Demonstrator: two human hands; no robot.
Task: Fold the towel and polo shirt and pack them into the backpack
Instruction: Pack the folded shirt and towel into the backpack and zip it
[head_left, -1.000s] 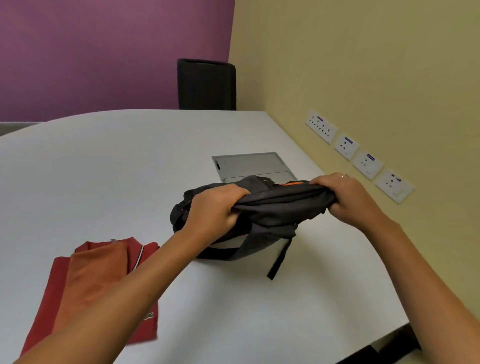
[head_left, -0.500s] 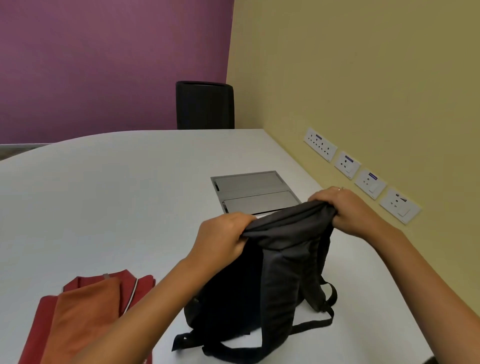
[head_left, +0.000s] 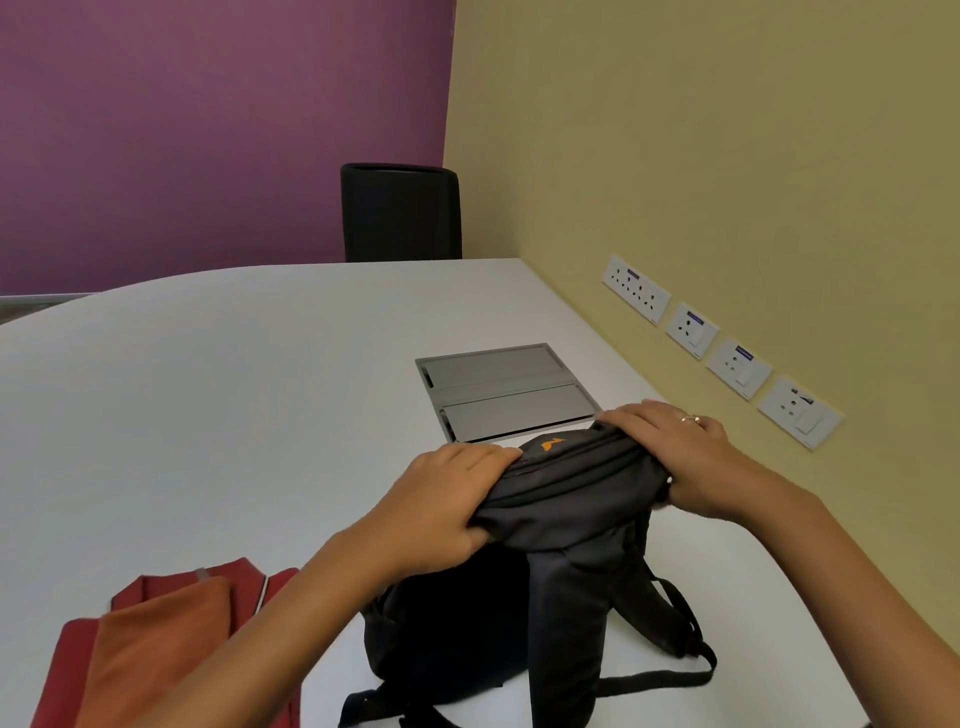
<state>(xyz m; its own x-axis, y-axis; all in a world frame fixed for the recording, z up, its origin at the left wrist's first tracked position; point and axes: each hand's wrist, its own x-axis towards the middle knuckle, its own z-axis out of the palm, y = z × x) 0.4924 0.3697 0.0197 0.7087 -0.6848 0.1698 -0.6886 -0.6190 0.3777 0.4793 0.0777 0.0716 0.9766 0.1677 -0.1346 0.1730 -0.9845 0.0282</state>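
Both hands, left hand (head_left: 441, 499) and right hand (head_left: 675, 457), grip the top of the backpack (head_left: 561, 545) standing on the desk (head_left: 234, 415), and it may collapse if released, while the folded towel (head_left: 156, 654) and polo shirt (head_left: 67, 670) wait at left.
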